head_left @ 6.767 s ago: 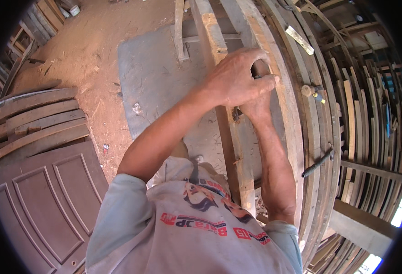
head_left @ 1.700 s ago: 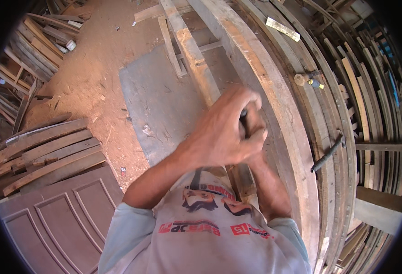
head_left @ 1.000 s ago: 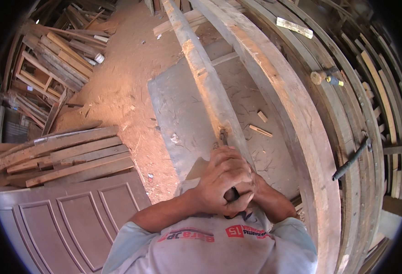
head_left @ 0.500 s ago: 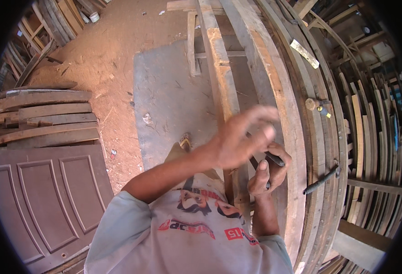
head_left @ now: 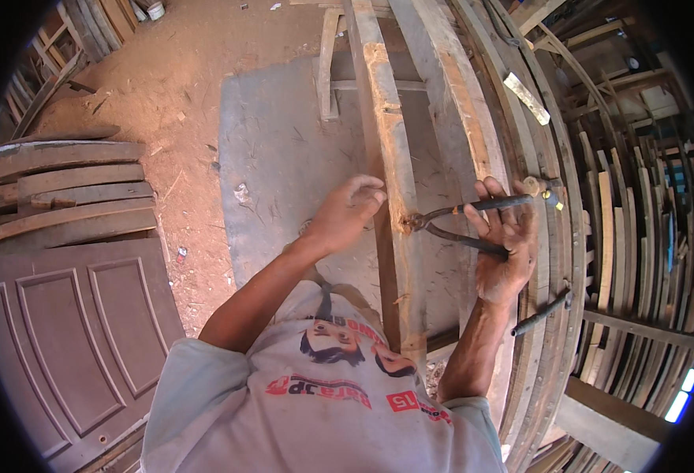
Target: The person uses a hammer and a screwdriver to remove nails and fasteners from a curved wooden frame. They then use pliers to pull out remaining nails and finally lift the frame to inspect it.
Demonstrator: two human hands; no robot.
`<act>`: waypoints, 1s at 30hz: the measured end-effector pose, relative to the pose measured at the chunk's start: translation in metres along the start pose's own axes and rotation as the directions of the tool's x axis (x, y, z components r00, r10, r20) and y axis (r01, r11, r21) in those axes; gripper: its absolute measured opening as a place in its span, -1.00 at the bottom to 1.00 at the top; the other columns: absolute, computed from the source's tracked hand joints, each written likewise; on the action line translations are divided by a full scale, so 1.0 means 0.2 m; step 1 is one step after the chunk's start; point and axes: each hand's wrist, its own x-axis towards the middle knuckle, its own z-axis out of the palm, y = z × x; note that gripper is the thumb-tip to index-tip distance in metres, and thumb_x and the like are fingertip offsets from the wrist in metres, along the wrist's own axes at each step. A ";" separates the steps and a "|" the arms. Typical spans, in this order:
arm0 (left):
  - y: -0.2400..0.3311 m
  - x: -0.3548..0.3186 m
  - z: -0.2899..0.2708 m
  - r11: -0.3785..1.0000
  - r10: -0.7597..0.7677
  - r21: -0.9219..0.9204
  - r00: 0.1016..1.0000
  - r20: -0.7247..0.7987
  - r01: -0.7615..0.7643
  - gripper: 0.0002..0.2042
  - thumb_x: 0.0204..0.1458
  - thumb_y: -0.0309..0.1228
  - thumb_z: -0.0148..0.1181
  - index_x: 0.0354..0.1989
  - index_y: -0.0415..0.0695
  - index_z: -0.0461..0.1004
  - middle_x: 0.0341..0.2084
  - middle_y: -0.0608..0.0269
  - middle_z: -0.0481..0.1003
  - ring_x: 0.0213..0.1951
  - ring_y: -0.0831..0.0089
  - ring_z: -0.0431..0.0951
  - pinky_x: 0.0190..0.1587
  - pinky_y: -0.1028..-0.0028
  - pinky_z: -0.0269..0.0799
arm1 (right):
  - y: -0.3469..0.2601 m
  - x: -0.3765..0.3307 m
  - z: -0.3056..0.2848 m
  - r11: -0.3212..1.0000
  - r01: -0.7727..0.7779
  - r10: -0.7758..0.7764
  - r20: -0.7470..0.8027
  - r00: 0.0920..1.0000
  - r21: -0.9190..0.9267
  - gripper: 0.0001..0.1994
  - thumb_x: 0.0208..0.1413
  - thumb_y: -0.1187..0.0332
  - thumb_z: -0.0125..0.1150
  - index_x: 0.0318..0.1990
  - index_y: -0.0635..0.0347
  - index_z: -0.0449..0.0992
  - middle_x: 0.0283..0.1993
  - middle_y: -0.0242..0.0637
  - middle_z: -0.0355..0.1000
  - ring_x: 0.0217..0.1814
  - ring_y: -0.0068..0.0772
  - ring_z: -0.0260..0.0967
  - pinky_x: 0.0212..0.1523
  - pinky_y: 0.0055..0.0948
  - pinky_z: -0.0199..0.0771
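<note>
A pair of dark pincers (head_left: 449, 211) lies across a narrow wooden beam (head_left: 394, 158), its jaws at a worn patch on the top face. The two handles are spread apart. My right hand (head_left: 507, 236) holds them from the right, fingers partly extended behind the upper handle and palm by the lower one. Whether the jaws grip anything is too small to tell. On the beam's left side is my left hand (head_left: 347, 211), fingers loosely bent and fingertips close to the edge. Nothing shows in it; I cannot tell if it touches the wood.
Right of the narrow beam runs a thicker beam (head_left: 465, 110), then more long boards carrying a pale wood offcut (head_left: 527, 99), a round-ended wooden tool (head_left: 531, 186) and a dark rod (head_left: 541, 313). At left are stacked planks (head_left: 79, 169) and a panelled brown door (head_left: 79, 339). A grey sheet (head_left: 272, 134) covers the floor.
My left hand has drawn back left from over my right hand. My right hand has moved up and right, and the pincers now lie across the beam with handles spread.
</note>
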 end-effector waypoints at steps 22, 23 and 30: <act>-0.30 0.00 -0.18 0.929 -0.170 -0.338 0.985 -0.033 0.149 -0.59 0.38 -0.21 0.13 0.23 -0.27 0.46 0.06 -0.02 0.60 0.15 0.28 0.59 0.22 0.34 0.49 | 0.01 0.02 -0.04 1.000 0.014 -0.016 0.142 0.990 0.021 0.00 0.11 0.25 0.37 0.58 0.35 -0.15 0.37 0.50 0.24 0.47 0.40 0.26 0.28 0.11 0.60; -0.31 -0.01 -0.18 0.918 -0.183 -0.366 0.982 -0.043 0.155 -0.59 0.39 -0.23 0.12 0.23 -0.28 0.46 0.05 -0.03 0.60 0.13 0.28 0.60 0.21 0.34 0.50 | 0.01 0.02 -0.05 1.000 0.014 -0.018 0.156 0.988 0.028 0.00 0.11 0.25 0.37 0.58 0.36 -0.15 0.37 0.50 0.24 0.46 0.40 0.26 0.28 0.12 0.60; -0.34 -0.07 -0.20 0.898 -0.240 -0.396 0.968 -0.077 0.191 -0.58 0.41 -0.23 0.08 0.23 -0.35 0.43 0.03 -0.06 0.60 0.13 0.23 0.60 0.22 0.30 0.51 | 0.05 0.02 -0.04 0.997 -0.010 -0.004 0.187 0.982 0.074 0.00 0.12 0.23 0.38 0.57 0.37 -0.14 0.36 0.51 0.24 0.46 0.43 0.25 0.27 0.13 0.60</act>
